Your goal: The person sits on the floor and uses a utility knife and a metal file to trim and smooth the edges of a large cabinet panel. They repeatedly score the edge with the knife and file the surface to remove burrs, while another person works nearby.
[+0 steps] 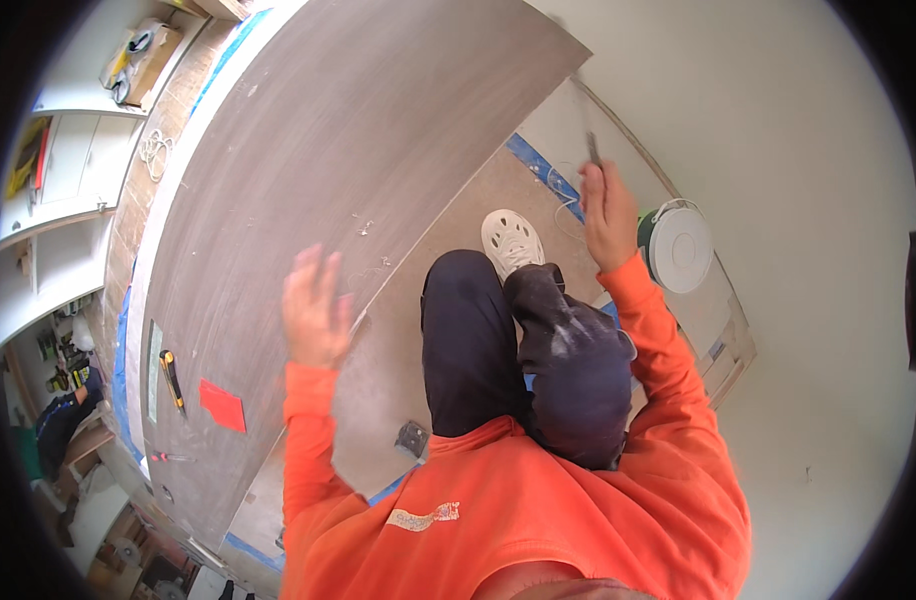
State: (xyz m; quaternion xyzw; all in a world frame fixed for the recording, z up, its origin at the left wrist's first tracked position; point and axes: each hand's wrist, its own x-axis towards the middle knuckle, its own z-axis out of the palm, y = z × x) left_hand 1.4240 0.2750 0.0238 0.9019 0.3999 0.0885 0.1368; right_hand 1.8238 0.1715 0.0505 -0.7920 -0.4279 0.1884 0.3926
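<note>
A large grey-brown panel (308, 130) with pale dust streaks lies at my left and ahead of me. Over its right edge, my left hand (316, 310) is raised with fingers apart and nothing in it; motion blurs it a little. My right hand (608, 215) is closed round a slim tool with a dark handle (593, 150), held upward near the white wall. The tool's far end is blurred, so its kind does not show. On the panel's near left part lie a yellow-and-black utility knife (171, 378), a red card (222, 406) and a small red-handled tool (168, 457).
A bucket with a white lid (680, 250) stands beside my right forearm, against the white wall (808, 200). Blue tape (546, 175) runs along the floor. White shelves (53, 270) with tools and boxes line the far left. A small dark block (411, 438) lies beside my legs.
</note>
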